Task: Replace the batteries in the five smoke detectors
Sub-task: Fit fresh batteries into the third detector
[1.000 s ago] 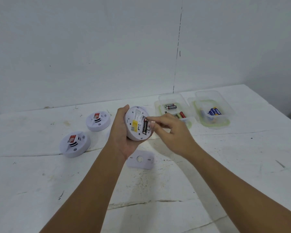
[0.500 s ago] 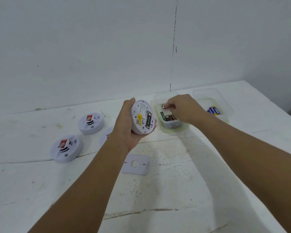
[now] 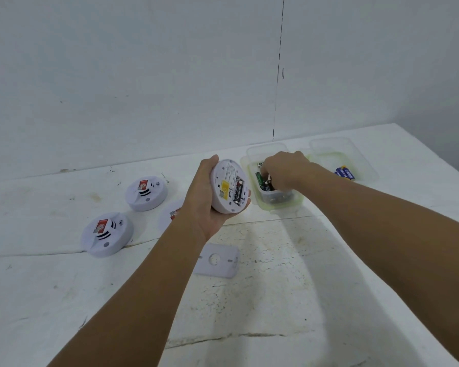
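Note:
My left hand [image 3: 204, 197] grips a white round smoke detector [image 3: 227, 186], tilted with its back toward me. Its open bay holds one black battery [image 3: 238, 192], and the slot beside it looks empty. My right hand [image 3: 286, 168] reaches down into the left clear container [image 3: 278, 205], fingers curled over the loose batteries [image 3: 260, 178] there. The fingers hide whether they grip one. A second clear container [image 3: 366, 165] to the right holds blue batteries [image 3: 344, 172].
Two smoke detectors [image 3: 146, 193] [image 3: 107, 234] lie face up on the white table at the left. A third detector [image 3: 170, 214] is half hidden behind my left forearm. A white mounting plate [image 3: 217, 260] lies flat below my left hand. A wall stands close behind.
My right hand left the detector's battery bay and moved right into the left container. One battery is gone from the bay. My left hand tilted the detector slightly.

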